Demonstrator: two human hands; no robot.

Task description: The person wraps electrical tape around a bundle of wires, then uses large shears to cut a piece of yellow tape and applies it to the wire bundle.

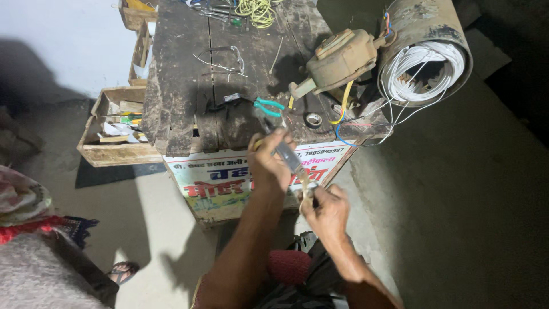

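Note:
My left hand point(267, 163) is closed around a long tool point(287, 155) with a dark handle and a grey blade, which slants down toward my right hand. My right hand point(327, 210) pinches a small pale piece point(307, 191) against the tip of the tool. I cannot tell what the piece is. Both hands are held in front of the near edge of a dark, worn wooden bench point(177, 114), above my lap.
On the bench lie teal-handled pliers point(267, 107), a roll of tape point(313, 119), a brown motor housing point(338, 58), a drum wound with white wire point(424, 67) and yellow wire point(257, 11). A wooden crate point(117, 150) sits left. A sandalled foot point(122, 272) shows at lower left.

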